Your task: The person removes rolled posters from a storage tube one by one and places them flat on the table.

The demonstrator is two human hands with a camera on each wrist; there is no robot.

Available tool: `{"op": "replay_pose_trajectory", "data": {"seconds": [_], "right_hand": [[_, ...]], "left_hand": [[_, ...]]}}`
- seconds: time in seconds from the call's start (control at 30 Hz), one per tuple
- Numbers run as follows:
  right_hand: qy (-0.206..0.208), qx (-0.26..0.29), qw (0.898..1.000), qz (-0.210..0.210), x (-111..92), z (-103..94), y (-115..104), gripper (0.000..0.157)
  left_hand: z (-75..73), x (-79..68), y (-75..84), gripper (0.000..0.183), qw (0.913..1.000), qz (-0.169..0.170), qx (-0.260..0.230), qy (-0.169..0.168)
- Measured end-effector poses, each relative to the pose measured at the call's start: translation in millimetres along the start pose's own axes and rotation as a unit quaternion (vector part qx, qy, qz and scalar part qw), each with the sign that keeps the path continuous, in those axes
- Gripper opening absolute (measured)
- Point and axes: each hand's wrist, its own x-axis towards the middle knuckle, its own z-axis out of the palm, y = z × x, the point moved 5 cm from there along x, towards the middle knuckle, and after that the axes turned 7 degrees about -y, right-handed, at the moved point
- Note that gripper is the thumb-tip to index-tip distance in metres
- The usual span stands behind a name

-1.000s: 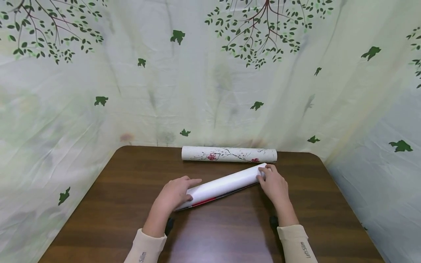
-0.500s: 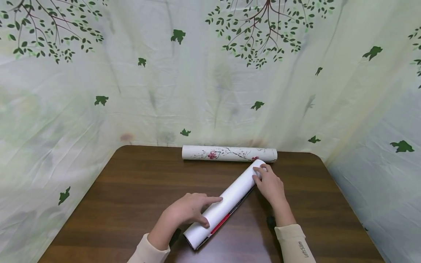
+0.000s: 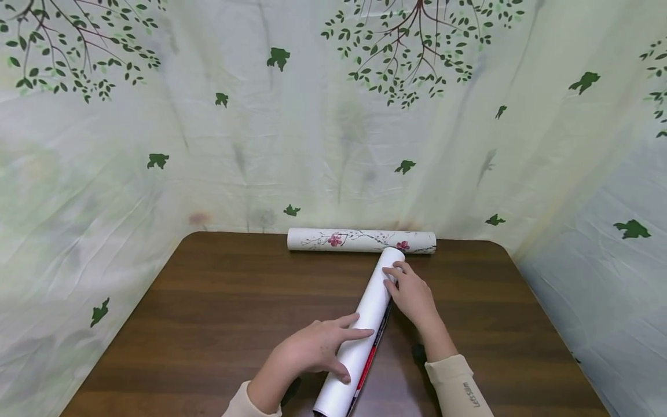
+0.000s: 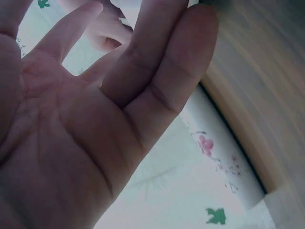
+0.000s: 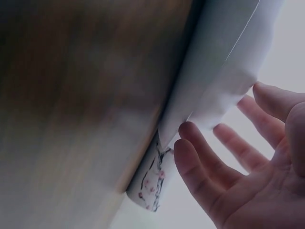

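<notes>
A white paper roll (image 3: 376,295) lies slanted on the table, its far end by the blossom roll. A red and black printed strip (image 3: 367,368) shows along its right side. My left hand (image 3: 318,350) spreads over its near half, fingers across the top and thumb lower down. In the left wrist view the left fingers (image 4: 157,62) are extended, hiding most of the roll. My right hand (image 3: 414,295) touches the far half from the right with spread fingers. The right wrist view shows the right fingertips (image 5: 188,131) right at the paper's surface.
A second roll (image 3: 359,240), white with a plum-blossom print, lies crosswise along the back edge of the brown wooden table (image 3: 224,301). Behind it hangs a pale cloth (image 3: 333,145) printed with branches and green leaves.
The white roll has swung from a shallow slant to a steep one, its near end moving toward me and rightward. My left hand moved right and nearer with it; my right hand shifted slightly left.
</notes>
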Motion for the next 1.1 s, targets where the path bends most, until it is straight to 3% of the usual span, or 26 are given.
{"op": "replay_pose_trajectory", "data": {"seconds": [0.17,0.43,0.77,1.1], "right_hand": [[-0.009,0.005,1.0,-0.01,-0.7,4.3,-11.0,0.034],[-0.008,-0.002,0.999,-0.044,-1.2,11.4,-28.8,0.032],[-0.029,0.022,0.997,-0.069,-5.0,17.4,-40.5,0.035],[-0.036,0.047,0.998,-0.038,-7.4,20.3,-32.4,0.04]], "left_hand": [[4.9,4.2,5.4,0.093,0.9998,0.006,-0.018,-0.005],[8.7,15.7,7.0,0.09,0.9994,0.015,0.022,0.022],[8.4,31.7,-2.5,0.067,0.9864,0.048,0.1,0.121],[9.8,34.8,-12.8,0.069,0.9882,0.017,0.07,0.135]]}}
